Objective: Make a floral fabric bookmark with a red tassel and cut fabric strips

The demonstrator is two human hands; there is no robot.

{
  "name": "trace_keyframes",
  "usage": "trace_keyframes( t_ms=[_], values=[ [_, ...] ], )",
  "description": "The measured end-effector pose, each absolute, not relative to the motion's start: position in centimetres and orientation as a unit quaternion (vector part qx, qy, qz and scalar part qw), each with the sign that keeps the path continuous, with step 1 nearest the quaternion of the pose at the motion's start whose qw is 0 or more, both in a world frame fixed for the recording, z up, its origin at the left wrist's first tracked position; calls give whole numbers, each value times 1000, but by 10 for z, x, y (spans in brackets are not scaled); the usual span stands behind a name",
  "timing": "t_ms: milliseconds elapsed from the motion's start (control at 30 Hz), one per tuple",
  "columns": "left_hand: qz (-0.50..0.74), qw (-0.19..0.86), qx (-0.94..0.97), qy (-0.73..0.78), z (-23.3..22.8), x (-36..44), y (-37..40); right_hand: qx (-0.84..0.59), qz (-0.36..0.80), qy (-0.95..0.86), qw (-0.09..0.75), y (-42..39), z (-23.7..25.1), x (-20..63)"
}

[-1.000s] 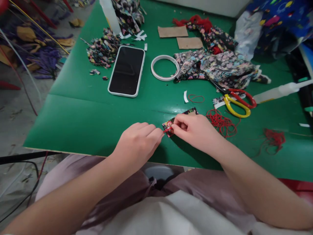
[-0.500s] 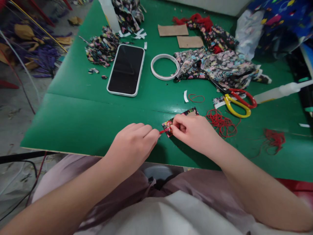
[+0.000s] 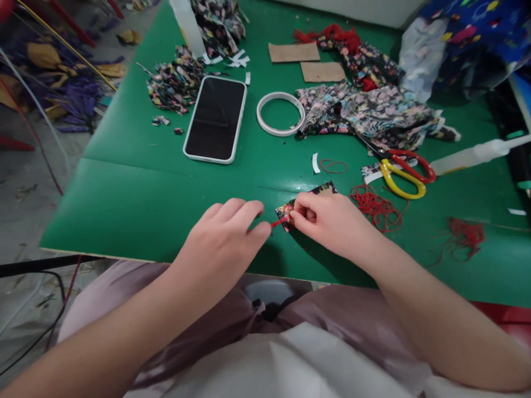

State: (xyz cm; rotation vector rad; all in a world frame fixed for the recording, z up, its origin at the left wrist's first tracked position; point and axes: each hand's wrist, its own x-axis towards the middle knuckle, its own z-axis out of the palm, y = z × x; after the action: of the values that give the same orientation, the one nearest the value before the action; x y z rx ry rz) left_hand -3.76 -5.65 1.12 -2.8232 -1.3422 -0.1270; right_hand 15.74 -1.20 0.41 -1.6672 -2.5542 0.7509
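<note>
A small dark floral fabric piece (image 3: 284, 211) lies at the table's front, its right end showing a tan patch. My right hand (image 3: 321, 218) pinches it near the left end, thumb against forefinger. A short red cord (image 3: 277, 222) sticks out leftward from that pinch. My left hand (image 3: 232, 232) is just left of the cord's tip, thumb and forefinger parted; whether the thumb touches the cord I cannot tell. Right of my right hand is a tangle of red cord (image 3: 375, 207). Behind it rest scissors (image 3: 404, 174) with one red and one yellow handle.
On the green table (image 3: 136, 204) are a phone (image 3: 215, 119), a roll of white tape (image 3: 281, 114), cardboard pieces (image 3: 294, 52), crumpled floral cloth (image 3: 373, 113) and fabric scraps (image 3: 176, 80). A white bottle (image 3: 468, 157) lies at right; another bottle (image 3: 186, 27) stands at back left.
My left thumb and forefinger have parted, letting go of the red cord's end. My right hand keeps its pinch in nearly the same place.
</note>
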Motion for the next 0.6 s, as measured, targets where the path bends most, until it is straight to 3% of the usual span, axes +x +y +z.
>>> trace_keyframes(
  t_ms=[167, 333, 600],
  values=[
    [-22, 40, -945, -324, 16, -35, -47, -530, 239, -814, -1, -11, 5, 157],
    [36, -20, -963, -267, 15, -39, -38, -530, 244, -812, 0, -11, 5, 157],
    [-14, -101, -926, -364, 12, -50, -30, -534, 252, -807, 6, -10, 5, 158]
  ],
)
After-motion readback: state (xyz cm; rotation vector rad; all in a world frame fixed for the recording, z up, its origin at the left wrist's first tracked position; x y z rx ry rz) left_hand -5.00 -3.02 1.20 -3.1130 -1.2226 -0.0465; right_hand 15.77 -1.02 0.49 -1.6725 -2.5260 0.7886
